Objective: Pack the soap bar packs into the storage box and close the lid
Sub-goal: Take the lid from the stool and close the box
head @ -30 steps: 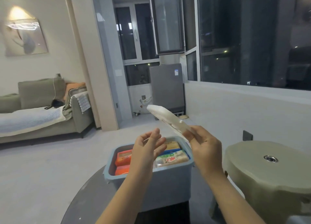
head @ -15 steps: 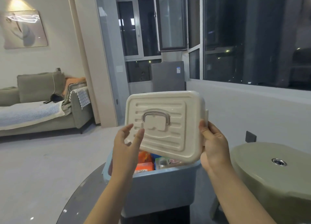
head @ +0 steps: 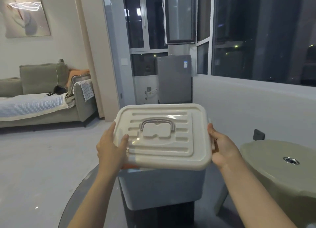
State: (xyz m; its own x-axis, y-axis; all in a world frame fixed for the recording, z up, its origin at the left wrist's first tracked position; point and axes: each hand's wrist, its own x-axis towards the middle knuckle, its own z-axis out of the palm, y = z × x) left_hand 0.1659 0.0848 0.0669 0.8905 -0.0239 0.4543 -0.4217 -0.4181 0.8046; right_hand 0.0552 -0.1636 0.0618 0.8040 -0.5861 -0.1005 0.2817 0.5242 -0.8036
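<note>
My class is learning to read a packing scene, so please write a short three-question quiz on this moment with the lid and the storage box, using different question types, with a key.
1. True or false: the cream lid is already pressed flat and sealed on the blue-grey storage box.
2. Multiple choice: the left hand holds the lid at its
A. left edge
B. grey handle
C. far edge
3. Fill in: the grey handle on top of the lid lies ____, not raised.

Key: 1 false, its near edge sits above the box rim; 2 A, and the right hand grips the right edge; 3 flat.
</note>
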